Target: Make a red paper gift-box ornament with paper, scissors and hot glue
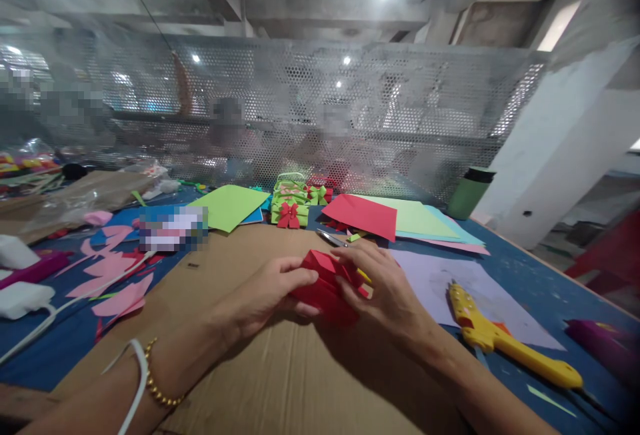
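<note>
Both hands meet over a brown cardboard sheet [280, 368] on the blue table. My left hand [267, 292] pinches the left side of a folded red paper piece [325, 285], thumb on top. Gripping the same red paper from the right is my right hand [383, 285], with its fingers curled over the fold. The paper is held just above the cardboard. A bit of yellow shows under my right fingers; I cannot make out what it is.
A yellow glue gun [505, 342] lies right of my hands on white paper. Scissors [331, 238] sit just beyond. Red [363, 215] and green [227, 207] sheets, small green boxes with red bows [290, 212], pink scraps [113, 272], a green cup [470, 192]. People sit behind a mesh screen.
</note>
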Tool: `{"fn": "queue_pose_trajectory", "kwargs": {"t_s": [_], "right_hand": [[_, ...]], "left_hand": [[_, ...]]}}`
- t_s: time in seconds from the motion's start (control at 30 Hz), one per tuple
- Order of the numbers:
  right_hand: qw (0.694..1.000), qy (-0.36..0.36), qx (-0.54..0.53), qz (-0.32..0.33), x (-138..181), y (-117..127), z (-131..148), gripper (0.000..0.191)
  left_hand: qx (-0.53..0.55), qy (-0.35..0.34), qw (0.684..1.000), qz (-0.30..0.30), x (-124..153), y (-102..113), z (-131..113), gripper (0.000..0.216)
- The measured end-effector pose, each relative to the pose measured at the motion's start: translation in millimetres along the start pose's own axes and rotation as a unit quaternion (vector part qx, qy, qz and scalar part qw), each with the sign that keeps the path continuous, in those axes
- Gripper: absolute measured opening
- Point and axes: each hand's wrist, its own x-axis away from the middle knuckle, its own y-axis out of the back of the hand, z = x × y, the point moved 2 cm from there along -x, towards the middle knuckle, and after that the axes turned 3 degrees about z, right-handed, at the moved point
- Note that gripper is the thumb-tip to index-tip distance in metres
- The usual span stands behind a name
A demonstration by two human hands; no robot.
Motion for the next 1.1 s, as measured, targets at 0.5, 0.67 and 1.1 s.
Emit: {"fn": "queue_pose_trajectory", "kwargs": {"t_s": [0.5, 0.67, 1.1], "right_hand": [[0.979, -0.062, -0.171, 0.092, -5.2, 7.3, -4.3, 0.009], [0.977, -0.080, -0.171, 0.098, -4.6, 7.5, -2.6, 0.007], [0.966, -0.104, -0.209, 0.111, -5.8, 14.8, -1.6, 0.014]], "left_hand": [[-0.139, -0.019, 0.989, 0.043, 5.6, 7.9, -16.0, 0.035], [-0.115, -0.002, 0.991, 0.076, 6.5, 6.7, -12.4, 0.032], [-0.125, -0.011, 0.992, 0.026, 2.1, 11.7, -8.8, 0.036]]}}
